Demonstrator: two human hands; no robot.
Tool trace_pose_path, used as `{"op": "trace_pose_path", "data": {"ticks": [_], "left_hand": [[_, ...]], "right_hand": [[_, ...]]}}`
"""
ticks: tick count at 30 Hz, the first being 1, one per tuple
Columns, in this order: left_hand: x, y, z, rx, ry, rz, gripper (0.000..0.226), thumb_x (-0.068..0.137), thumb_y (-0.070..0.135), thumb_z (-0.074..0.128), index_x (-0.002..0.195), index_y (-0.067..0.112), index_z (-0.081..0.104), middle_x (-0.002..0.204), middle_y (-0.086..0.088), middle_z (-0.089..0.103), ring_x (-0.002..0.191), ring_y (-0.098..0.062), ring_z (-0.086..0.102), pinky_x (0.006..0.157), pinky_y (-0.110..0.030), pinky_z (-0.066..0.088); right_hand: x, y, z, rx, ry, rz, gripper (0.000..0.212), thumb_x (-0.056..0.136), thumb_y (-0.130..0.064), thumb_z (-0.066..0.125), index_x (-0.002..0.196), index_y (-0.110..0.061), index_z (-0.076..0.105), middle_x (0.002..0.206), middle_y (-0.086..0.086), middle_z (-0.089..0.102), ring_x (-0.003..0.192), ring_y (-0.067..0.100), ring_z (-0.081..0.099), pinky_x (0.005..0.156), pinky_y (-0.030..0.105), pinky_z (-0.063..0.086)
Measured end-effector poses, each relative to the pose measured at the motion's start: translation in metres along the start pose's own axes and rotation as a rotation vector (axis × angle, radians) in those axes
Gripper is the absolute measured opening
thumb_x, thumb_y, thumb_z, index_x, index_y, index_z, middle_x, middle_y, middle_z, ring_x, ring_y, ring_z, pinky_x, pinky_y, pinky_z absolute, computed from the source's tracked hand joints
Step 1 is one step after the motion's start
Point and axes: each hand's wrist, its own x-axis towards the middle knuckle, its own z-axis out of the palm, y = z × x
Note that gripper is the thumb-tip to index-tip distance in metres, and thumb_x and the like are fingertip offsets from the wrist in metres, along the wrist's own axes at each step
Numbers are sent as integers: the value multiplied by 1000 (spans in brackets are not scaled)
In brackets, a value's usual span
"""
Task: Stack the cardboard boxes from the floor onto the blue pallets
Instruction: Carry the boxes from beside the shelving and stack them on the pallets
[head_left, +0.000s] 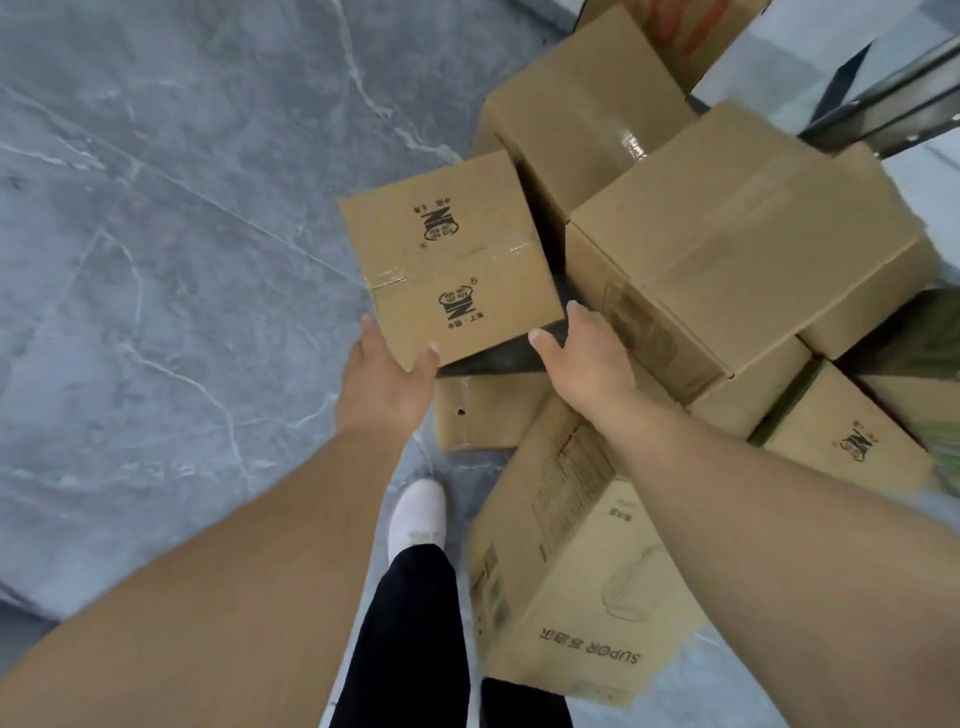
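Your left hand (387, 374) grips the small taped box's (449, 260) near corner; your right hand (582, 353) cups its right side — box raised above the floor pile (727, 244), evidently for carrying. Pallets unseen.

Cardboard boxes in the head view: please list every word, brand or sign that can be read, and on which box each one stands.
"SUPOR": on the large box by the right forearm, upside down; the characters beside it are blurred.
"N" logo in an oval, twice: on top of the small box between the left hand and right hand; its small characters are unreadable.
The same logo: on the box at right, blurred.
Printed panels on other boxes: too blurred.
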Motion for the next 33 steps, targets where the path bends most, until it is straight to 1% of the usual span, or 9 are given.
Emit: {"op": "trace_pose_path", "data": {"ticks": [5,10,13,15,17,22,25,28,33], "left_hand": [[61,-22,29,-6,-42,-19,74,83,45,58,142,11,27,143,-12,39,129,-30,40,105,-46,36],[102,-34,54,-95,-66,-153,80,83,44,60,145,11,21,142,-8,42,127,-29,44,105,-43,38],[112,-38,63,-182,-79,-227,70,84,37,60,142,15,27,131,-5,51,119,-27,50,101,-38,42],[114,-40,64,-245,-64,-241,61,85,33,61,137,19,33,122,-1,54,115,-26,52,99,-38,44],[112,-41,58,-303,-46,-247,58,84,31,62,135,20,37,119,0,54,114,-26,52,100,-40,43],[82,-43,14,-353,38,-233,56,83,30,65,132,21,41,121,0,55,108,-24,54,98,-43,45],[54,-35,-23,-410,59,-213,49,84,27,66,125,20,42,114,2,55,101,-25,56,91,-46,50],[13,-20,-60,-440,76,-207,43,84,27,66,117,26,39,110,4,51,94,-23,55,82,-45,53],[-80,8,-101,-485,100,-140,53,84,24,67,129,19,39,99,11,52,89,-17,55,86,-44,51]], "right_hand": [[66,6,32,-44,-18,65,73,93,-45,46,149,-9,15,151,11,27,138,29,28,109,43,29],[107,12,54,-23,-29,127,69,93,-43,47,146,-8,20,147,13,34,134,31,35,107,45,34],[119,17,64,97,-42,161,56,93,-38,49,137,-8,31,139,13,42,127,32,42,96,40,39],[121,17,66,187,-31,161,50,93,-36,51,132,-10,35,134,12,46,122,31,46,88,36,40],[118,15,65,234,-22,138,47,92,-34,52,130,-12,37,131,10,48,120,30,48,85,34,40],[90,-17,50,305,-37,55,44,92,-26,54,130,-10,38,129,10,51,118,28,50,88,33,40],[57,-35,30,344,-55,25,43,92,-25,54,129,-10,39,129,10,51,117,29,50,95,38,43],[13,-48,0,363,-67,-2,45,93,-24,52,133,-9,36,131,10,50,117,30,50,96,39,43],[-74,-49,-65,365,-33,-39,43,93,-24,51,131,-10,38,126,11,53,113,30,52,82,34,40]]}}
